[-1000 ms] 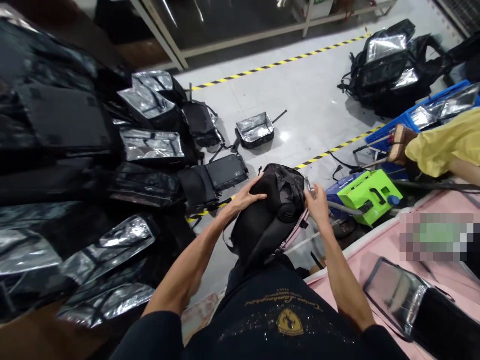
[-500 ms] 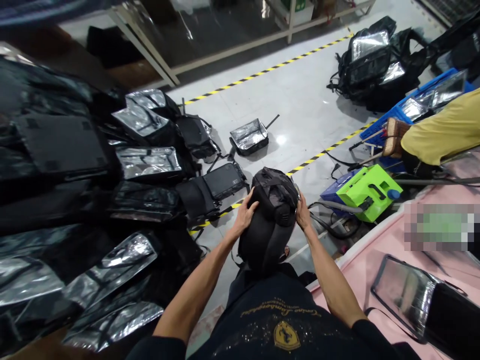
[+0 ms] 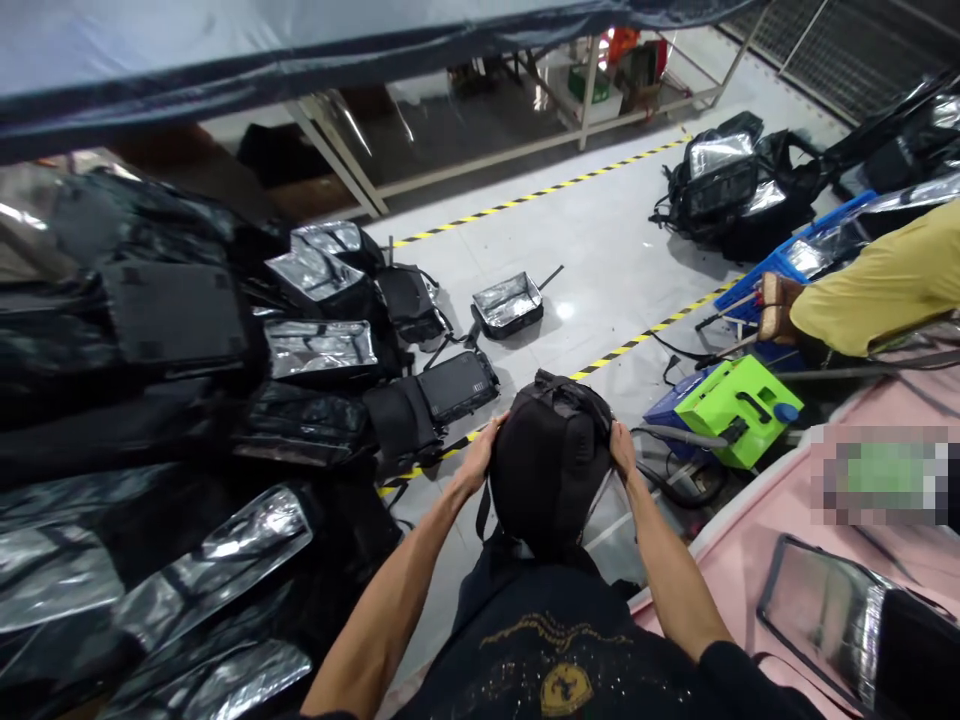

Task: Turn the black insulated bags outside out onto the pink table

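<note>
I hold a black backpack-like bag upright in front of my chest, above the grey floor. My left hand grips its left side with fingers curled round the edge. On the bag's upper right corner my right hand is closed, fingers wrapped over the top. A strap hangs down the bag's left side. The bag's far face is hidden from me.
A big heap of black and silver-lined bags fills the left. An open foil-lined box lies on the floor. A green case sits right of me. Another person's yellow sleeve reaches in. A pink table holds a bag.
I have turned the bag so its plain black back faces me and drawn it closer. Both hands slid to its sides. My view tilted up.
</note>
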Available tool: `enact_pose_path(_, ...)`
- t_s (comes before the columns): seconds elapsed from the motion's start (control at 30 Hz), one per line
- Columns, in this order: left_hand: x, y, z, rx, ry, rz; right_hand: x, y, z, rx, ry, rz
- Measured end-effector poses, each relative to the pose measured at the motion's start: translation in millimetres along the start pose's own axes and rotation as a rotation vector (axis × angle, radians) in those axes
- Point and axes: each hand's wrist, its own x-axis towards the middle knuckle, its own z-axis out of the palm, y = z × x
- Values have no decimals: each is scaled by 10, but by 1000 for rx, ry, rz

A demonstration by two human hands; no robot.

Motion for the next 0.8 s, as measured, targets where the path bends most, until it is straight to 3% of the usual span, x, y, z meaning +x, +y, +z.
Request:
enact_pose_path(0.1, -62, 12, -154, 77, 23, -100, -26, -6, -402, -23, 120, 31)
enact_pose_path(0.17, -103, 196, -225, 187, 159, -36, -25, -111, -770, -27, 210, 23)
enact_pose_path(0.27, -344, 722, -249, 186, 428, 204, -172, -432, -1324, -97, 388, -80)
enact_pose_path(0.3, -481, 925, -226, 178, 460, 302, -272, -571, -1459, -142, 442, -149)
enact_pose_path(0.37, -789, 1276, -133, 246, 401, 494, -510, -849, -1593, -224, 507, -326)
enact_pose_path(0.43, -1034, 1468, -6, 389, 255, 581, -712, -1058, -1530, -256, 492, -483)
enact_pose_path(0.53, -1080, 1410, 119, 524, 120, 511, -747, -1148, -1173, -244, 335, -511)
enact_pose_path(0.67, -651, 1067, 15, 428, 58, 300, -297, -1053, -647, -136, -36, -321)
enact_pose_path(0.8, -206, 878, -101, 200, -70, 150, 140, -1091, -432, -97, -169, -314)
